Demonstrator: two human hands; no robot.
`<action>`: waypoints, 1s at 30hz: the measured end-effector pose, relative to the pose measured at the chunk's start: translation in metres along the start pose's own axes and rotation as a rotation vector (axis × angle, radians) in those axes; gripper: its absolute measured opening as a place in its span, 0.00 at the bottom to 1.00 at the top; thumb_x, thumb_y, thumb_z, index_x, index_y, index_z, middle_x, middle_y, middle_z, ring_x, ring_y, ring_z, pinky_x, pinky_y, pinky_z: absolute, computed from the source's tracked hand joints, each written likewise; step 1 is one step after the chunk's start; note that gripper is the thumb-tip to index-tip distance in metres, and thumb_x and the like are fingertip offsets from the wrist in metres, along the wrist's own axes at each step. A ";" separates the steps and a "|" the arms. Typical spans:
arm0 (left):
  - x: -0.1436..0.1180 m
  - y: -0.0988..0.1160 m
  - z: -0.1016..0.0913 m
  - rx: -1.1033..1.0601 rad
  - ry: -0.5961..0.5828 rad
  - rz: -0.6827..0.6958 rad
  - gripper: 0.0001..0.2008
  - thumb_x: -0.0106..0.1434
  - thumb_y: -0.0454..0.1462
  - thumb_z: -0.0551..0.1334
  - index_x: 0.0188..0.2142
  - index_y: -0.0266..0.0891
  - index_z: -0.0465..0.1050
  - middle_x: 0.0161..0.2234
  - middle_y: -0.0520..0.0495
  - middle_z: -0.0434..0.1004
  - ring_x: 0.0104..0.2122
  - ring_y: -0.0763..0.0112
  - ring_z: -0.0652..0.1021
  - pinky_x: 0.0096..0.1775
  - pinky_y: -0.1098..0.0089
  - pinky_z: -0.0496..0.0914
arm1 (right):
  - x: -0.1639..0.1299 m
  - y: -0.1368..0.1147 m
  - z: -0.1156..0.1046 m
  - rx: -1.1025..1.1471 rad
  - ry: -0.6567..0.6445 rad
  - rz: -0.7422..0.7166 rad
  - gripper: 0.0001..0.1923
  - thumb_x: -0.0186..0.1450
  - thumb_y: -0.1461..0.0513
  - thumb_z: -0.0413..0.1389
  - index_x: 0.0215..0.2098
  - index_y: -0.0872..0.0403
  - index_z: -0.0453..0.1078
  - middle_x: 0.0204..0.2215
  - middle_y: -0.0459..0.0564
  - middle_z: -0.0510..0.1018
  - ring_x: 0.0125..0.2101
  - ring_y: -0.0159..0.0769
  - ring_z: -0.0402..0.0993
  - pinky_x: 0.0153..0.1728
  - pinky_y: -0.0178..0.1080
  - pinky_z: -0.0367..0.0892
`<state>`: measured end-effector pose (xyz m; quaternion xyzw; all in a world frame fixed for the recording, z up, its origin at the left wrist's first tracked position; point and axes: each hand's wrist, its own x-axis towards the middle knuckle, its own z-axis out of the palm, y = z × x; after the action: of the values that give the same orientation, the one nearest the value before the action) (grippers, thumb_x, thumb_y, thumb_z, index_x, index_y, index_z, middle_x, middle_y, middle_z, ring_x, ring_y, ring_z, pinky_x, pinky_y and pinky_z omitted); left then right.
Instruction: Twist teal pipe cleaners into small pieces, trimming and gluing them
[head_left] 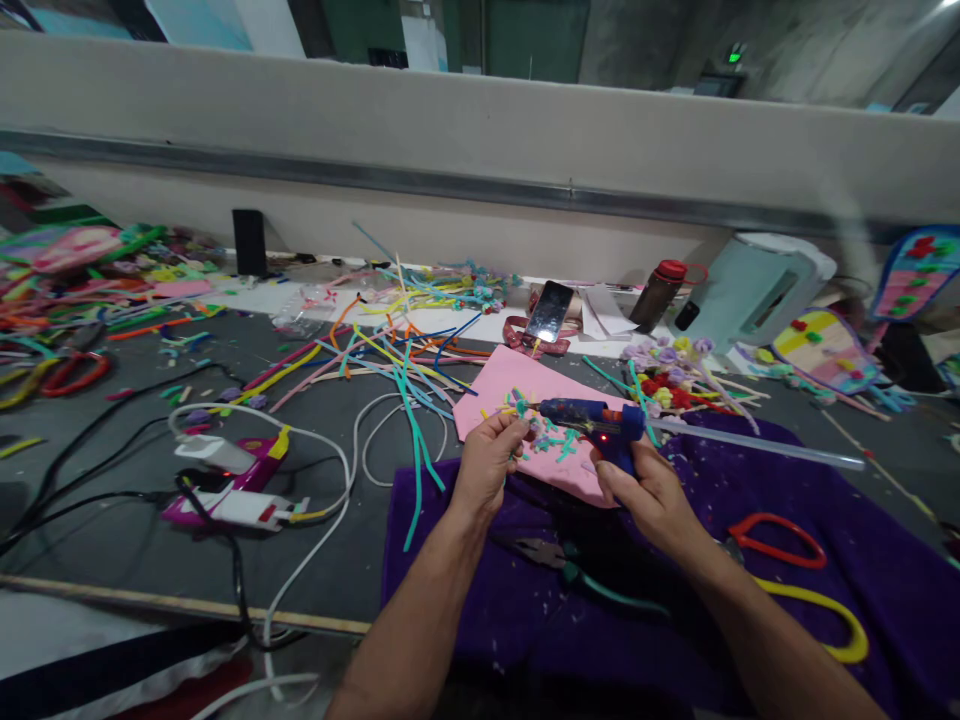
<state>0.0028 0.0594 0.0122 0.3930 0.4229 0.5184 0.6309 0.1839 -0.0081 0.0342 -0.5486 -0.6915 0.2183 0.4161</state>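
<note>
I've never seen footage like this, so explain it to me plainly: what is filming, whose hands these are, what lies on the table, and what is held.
One camera, worn on a person's head, looks down at their own two bare hands. The right hand grips a blue glue gun with a clear glue stick out the back. The left hand pinches a small flower piece at the nozzle, over a pink sheet. A purple cloth covers the grey table, with pliers, colourful pipe cleaners, a power strip, a phone and a bottle.
</note>
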 end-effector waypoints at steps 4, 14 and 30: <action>0.000 0.002 0.000 -0.003 0.010 -0.011 0.14 0.47 0.44 0.65 0.23 0.34 0.67 0.22 0.51 0.70 0.17 0.83 0.62 0.16 0.80 0.50 | -0.001 -0.001 0.000 0.000 -0.027 0.002 0.10 0.62 0.57 0.47 0.33 0.53 0.67 0.29 0.48 0.70 0.31 0.36 0.66 0.30 0.35 0.62; -0.001 0.003 0.000 0.036 0.021 0.004 0.14 0.47 0.43 0.64 0.23 0.34 0.67 0.21 0.51 0.69 0.16 0.83 0.61 0.16 0.80 0.50 | 0.000 0.001 -0.001 0.004 0.001 -0.005 0.10 0.62 0.57 0.48 0.35 0.53 0.67 0.30 0.49 0.70 0.31 0.35 0.66 0.30 0.35 0.62; 0.001 0.003 -0.001 0.062 0.027 0.035 0.13 0.47 0.43 0.64 0.22 0.35 0.67 0.20 0.52 0.69 0.16 0.83 0.61 0.17 0.79 0.51 | 0.000 0.003 -0.002 0.033 -0.008 0.009 0.09 0.61 0.58 0.49 0.34 0.53 0.68 0.29 0.49 0.71 0.31 0.36 0.67 0.30 0.35 0.63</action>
<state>0.0011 0.0607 0.0146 0.4126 0.4402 0.5214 0.6035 0.1876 -0.0080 0.0332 -0.5438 -0.6870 0.2336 0.4215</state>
